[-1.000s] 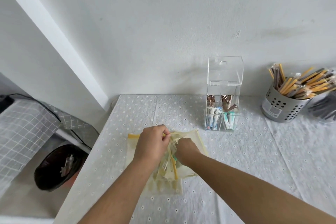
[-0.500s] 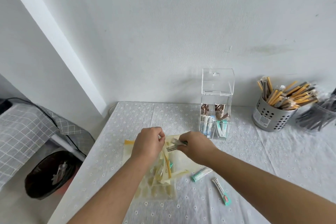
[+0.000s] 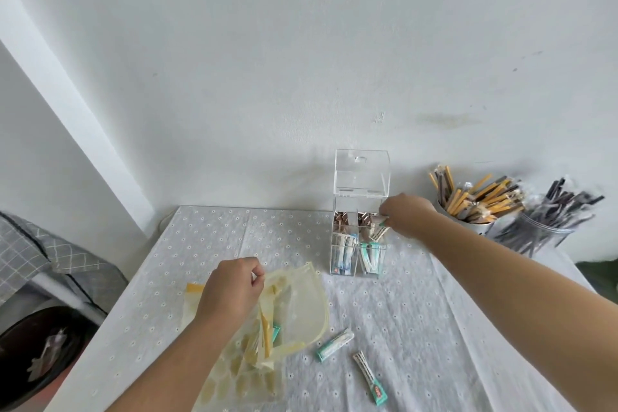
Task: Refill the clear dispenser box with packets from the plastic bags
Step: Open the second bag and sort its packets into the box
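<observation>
A: While the right hand [image 3: 406, 218] hangs over the clear dispenser box [image 3: 358, 231], lid up, what does it hold?

B: From the head view, a few packets [image 3: 378, 231] pinched in closed fingers, their lower ends at the box's right-hand side. Which compartment, I cannot tell.

A: And the left hand [image 3: 230, 291]?

B: Fingers closed on the mouth of the yellowish plastic bag [image 3: 294, 304], which lies on the tablecloth [image 3: 434, 328] near the box.

A: How to do it well?

B: I'd stand the packets upright, ends first, and let go only once they sit below the rim. Two loose packets [image 3: 335, 344] lie beside the bag, yet to be gathered.
</observation>
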A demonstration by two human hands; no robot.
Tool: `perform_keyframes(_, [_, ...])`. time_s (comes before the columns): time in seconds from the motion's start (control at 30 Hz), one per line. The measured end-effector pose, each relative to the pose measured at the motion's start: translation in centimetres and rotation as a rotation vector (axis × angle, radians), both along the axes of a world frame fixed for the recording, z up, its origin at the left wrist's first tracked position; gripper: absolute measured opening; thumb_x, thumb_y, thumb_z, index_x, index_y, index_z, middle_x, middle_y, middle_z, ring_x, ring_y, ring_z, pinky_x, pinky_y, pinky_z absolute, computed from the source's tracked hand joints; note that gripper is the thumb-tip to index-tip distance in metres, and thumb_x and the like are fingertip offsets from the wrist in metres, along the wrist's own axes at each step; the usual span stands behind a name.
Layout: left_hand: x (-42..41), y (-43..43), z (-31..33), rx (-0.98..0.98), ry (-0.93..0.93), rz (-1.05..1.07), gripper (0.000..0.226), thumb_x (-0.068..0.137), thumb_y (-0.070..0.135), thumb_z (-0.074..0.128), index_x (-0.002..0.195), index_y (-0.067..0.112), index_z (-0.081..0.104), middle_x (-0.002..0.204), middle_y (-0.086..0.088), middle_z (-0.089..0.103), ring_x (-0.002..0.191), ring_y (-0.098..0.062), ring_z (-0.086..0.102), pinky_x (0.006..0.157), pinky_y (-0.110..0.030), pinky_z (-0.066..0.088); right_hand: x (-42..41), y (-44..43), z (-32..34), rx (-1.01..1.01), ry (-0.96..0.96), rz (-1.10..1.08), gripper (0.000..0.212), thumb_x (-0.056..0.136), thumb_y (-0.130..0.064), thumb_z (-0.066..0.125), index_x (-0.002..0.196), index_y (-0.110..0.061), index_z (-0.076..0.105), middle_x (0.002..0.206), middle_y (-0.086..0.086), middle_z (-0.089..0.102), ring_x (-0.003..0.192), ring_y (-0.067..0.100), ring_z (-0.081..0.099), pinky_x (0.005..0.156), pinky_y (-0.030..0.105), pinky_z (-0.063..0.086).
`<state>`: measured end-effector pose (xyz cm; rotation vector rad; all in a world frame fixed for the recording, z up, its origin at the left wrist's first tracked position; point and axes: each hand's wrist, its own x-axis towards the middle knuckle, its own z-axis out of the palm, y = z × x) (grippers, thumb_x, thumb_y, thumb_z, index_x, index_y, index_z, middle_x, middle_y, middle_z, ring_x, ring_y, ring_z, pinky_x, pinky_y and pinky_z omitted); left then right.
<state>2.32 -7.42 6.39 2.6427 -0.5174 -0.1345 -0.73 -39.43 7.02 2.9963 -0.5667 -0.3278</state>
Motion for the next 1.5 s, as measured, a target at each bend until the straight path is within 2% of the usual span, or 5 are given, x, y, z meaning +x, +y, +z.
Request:
perform_keyframes(0.3, [0.1, -0.3, 0.0, -0.021, 0.012, -0.011, 0.009, 0.086, 0.018, 0.061, 0.080, 0.018, 0.068, 0.058, 0.006, 0.055, 0.058, -0.016, 0.055, 0.049, -0.020, 0.037, 2.7, 1.5, -1.8, -0.160, 0.239, 0.235, 0.024, 0.089, -0.012, 0.058, 0.111, -0.018, 0.064, 0.106, -0.002, 0.069, 0.100, 0.021, 0.064, 0.080, 0.031, 0.050])
perform_keyframes(0.57, [-0.1, -0.6, -0.1, -0.052, 0.029, -0.032, 0.010, 0.085, 0.016, 0.062, 0.077, 0.019, 0.067, 0.052, 0.009, 0.052, 0.053, -0.012, 0.052, 0.051, -0.022, 0.040, 2.0, 0.7, -1.2, -0.049, 0.166, 0.263, 0.019, 0.084, -0.027, 0.064, 0.103, -0.027, 0.066, 0.104, -0.004, 0.068, 0.104, 0.019, 0.060, 0.089, 0.033, 0.043])
perform_keyframes(0.83, [-0.2, -0.5, -0.1, -0.051, 0.023, -0.044, 0.009, 0.086, 0.016, 0.062, 0.079, 0.018, 0.067, 0.053, 0.009, 0.050, 0.053, -0.013, 0.051, 0.054, -0.023, 0.042, 2.0, 0.5, -2.8, 0.205, 0.027, 0.163, 0.021, 0.079, -0.005, 0.063, 0.087, -0.021, 0.073, 0.092, -0.001, 0.073, 0.090, 0.017, 0.065, 0.099, 0.042, 0.048])
perform_keyframes(1.1, [-0.4, -0.2, -0.2, -0.042, 0.021, -0.047, 0.008, 0.086, 0.018, 0.062, 0.081, 0.018, 0.068, 0.052, 0.008, 0.052, 0.053, -0.014, 0.053, 0.056, -0.024, 0.045, 1.7, 1.0, -2.8, 0.234, -0.051, 0.148, 0.040, 0.081, 0.011, 0.044, 0.091, -0.020, 0.067, 0.091, 0.003, 0.062, 0.075, 0.020, 0.057, 0.062, 0.027, 0.045])
perform_keyframes(1.5, [-0.7, -0.2, -0.1, -0.049, 0.018, -0.061, 0.008, 0.086, 0.017, 0.061, 0.081, 0.018, 0.067, 0.053, 0.005, 0.055, 0.055, -0.018, 0.059, 0.056, -0.027, 0.048, 1.4, 1.1, -3.1, 0.116, -0.002, 0.091, 0.021, 0.085, -0.013, 0.062, 0.099, -0.027, 0.070, 0.105, -0.003, 0.071, 0.096, 0.019, 0.066, 0.081, 0.036, 0.057])
